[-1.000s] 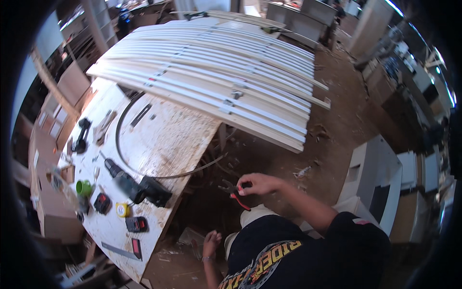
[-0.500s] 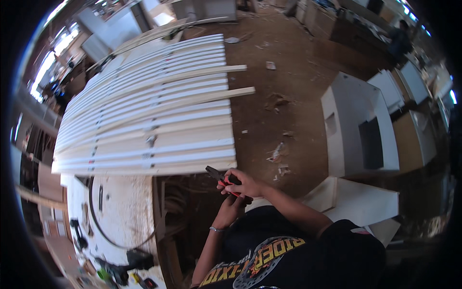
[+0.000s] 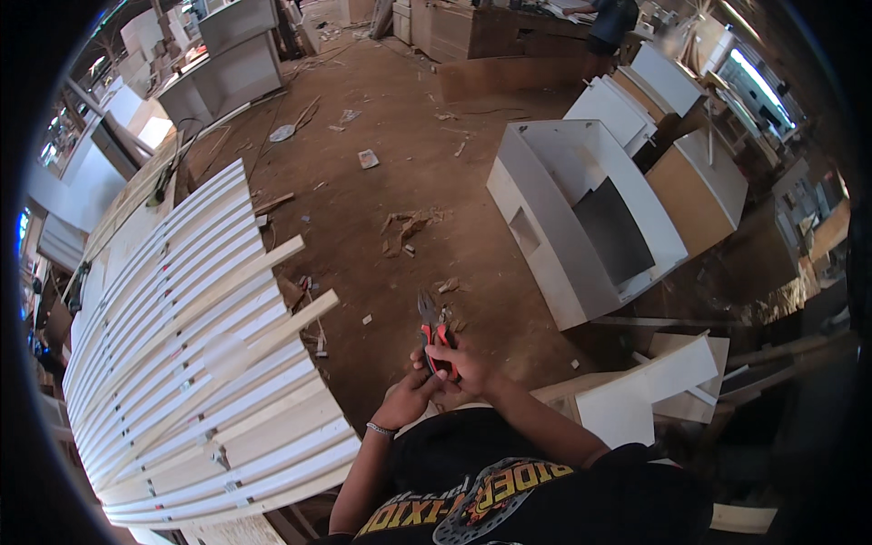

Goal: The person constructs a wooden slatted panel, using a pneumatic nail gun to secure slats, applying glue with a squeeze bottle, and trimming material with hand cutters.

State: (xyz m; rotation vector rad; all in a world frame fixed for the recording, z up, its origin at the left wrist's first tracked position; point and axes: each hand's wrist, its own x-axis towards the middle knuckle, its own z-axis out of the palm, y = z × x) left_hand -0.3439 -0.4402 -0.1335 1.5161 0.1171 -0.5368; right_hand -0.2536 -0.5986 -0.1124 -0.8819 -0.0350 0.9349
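Observation:
A pair of pliers (image 3: pixel 429 314) with dark jaws and red-and-black handles is held in front of my body, its jaws pointing away from me. My right hand (image 3: pixel 470 368) is closed round the handles. Just below, my left hand (image 3: pixel 411 400), with a bracelet at its wrist, is closed against the lower ends of the same handles. Its fingertips are partly hidden by the handles and the other hand. Nothing shows between the jaws.
To my left lies a wide layer of long pale wood and white strips (image 3: pixel 182 363), two pieces sticking out past its edge. A white cabinet carcass (image 3: pixel 545 272) stands at the right, near cut boards (image 3: pixel 627 400). Scraps litter the brown floor (image 3: pixel 363 218). Another person (image 3: pixel 610 27) stands far off.
My view has swung to the right, so the strips sit further left and more floor shows. The pliers, still in my hands, have turned from pointing left to pointing straight ahead.

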